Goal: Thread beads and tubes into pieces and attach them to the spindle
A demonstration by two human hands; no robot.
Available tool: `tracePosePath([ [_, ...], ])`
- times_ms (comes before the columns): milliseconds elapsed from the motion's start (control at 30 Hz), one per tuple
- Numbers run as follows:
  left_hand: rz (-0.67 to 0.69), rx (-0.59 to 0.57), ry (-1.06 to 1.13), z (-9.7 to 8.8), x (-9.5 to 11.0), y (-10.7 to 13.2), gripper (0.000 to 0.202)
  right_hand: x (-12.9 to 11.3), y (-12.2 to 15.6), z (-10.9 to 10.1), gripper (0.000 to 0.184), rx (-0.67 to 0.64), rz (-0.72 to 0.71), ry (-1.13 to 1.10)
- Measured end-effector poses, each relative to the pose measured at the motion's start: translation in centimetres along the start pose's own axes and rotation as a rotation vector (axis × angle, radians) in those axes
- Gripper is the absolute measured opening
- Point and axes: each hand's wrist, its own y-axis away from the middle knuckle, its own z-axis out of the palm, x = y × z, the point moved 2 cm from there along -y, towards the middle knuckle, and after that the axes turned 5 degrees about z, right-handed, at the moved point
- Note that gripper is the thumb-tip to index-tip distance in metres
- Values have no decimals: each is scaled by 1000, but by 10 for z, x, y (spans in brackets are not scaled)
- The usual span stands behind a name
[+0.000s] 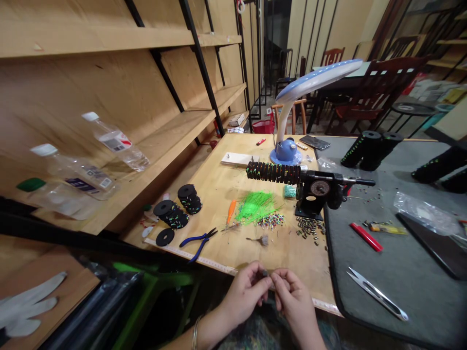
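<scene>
Currently both hands meet just off the near edge of the wooden tabletop [215, 194]. Left hand [248, 291]: fingers closed in a pinch on a small dark piece [265, 273]. Right hand [292, 296]: thumb and index pinched together right beside it; can't tell whether they grip the piece too. Piece sits between the two sets of fingertips, nearer the left; mostly covered, so its long axis can't be read.

Straight ahead of the fingers, apart from them: grey feathery tuft [263, 240], lying flat, long axis roughly left-right, stem to the left. Beyond it, bead pile [270, 221] and green bristles [253, 206]. Blue-handled pliers [206, 236] lie left, nearer the left hand, nose angled away. Silver thread snips [377, 294] lie right, on the grey mat [350, 257], nearer the right hand.
</scene>
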Motion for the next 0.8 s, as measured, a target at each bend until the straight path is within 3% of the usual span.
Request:
tracePosePath([
  [633, -96, 87, 261, 4, -9, -5, 36, 4, 0, 0, 54, -31, 22, -24],
  [800, -68, 80, 242, 2, -11, -6, 32, 5, 0, 1, 50, -77, 9, 13],
])
